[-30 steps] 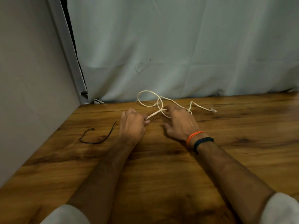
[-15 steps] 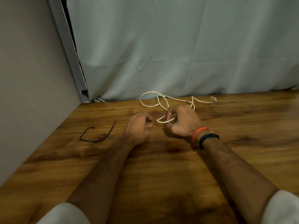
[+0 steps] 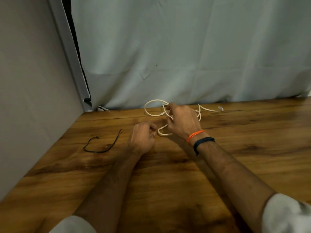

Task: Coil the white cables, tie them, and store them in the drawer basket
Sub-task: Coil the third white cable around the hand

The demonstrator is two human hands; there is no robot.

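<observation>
Right hand (image 3: 182,121) grips strands of the white cable (image 3: 152,105), fingers curled round them, raised a bit over the table (image 3: 252,148). Left hand (image 3: 143,137) just beside it, fingers curled, pinching the cable's near loop at its fingertips. Rest of the cable lies loose beyond the right hand, plug end (image 3: 220,108) off to its right. Black tie (image 3: 101,145) lies left of the left hand, untouched.
</observation>
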